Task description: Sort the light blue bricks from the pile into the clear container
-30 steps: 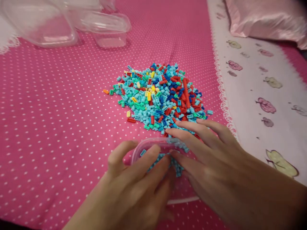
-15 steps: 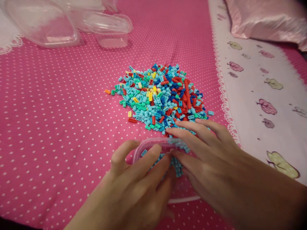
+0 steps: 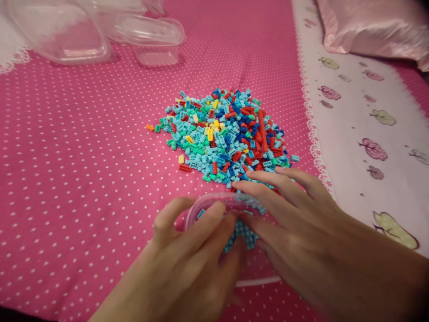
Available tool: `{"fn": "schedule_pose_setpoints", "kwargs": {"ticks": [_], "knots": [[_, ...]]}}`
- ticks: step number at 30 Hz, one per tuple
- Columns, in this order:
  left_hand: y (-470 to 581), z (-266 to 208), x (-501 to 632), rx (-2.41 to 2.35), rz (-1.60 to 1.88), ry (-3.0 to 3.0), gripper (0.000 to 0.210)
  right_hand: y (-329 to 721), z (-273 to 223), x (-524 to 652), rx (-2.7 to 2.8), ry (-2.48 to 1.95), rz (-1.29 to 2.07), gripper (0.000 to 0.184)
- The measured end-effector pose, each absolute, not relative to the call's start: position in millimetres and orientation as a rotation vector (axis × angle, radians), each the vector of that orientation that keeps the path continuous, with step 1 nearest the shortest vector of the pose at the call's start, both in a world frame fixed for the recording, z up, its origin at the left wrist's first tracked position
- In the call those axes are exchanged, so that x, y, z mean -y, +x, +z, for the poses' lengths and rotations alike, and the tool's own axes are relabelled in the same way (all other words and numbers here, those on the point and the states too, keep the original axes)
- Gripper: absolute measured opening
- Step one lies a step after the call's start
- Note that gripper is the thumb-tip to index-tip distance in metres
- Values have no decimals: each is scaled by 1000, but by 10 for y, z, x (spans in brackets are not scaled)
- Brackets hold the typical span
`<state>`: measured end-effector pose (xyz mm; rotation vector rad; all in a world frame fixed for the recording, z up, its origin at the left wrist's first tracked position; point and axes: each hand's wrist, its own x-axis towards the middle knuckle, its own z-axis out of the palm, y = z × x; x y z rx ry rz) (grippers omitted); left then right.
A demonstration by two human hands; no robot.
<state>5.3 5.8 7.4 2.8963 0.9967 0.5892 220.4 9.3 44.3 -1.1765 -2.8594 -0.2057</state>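
At six o'clock I see the left hand [image 3: 191, 250] and right hand [image 3: 298, 219] over a clear tub [image 3: 258, 269] with blue bricks [image 3: 247, 235] inside; I can't tell whether either grips any. A mixed pile [image 3: 223, 134] lies at twelve, a pillow [image 3: 375, 29] at one.
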Motion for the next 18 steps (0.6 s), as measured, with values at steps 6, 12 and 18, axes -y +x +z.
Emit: {"fn": "schedule_pose_setpoints", "kwargs": {"ticks": [6,12,18], "knots": [[67,69,-48,-993,565,2912,38,2260,480,-73,2858,-1218,-184,27],[45,62,-43,-962,642,2842,37,2269,491,-107,2889,-1227,-191,25],[93,61,-32,-942,663,2805,32,2243,479,-124,2921,-1205,-172,26]]}}
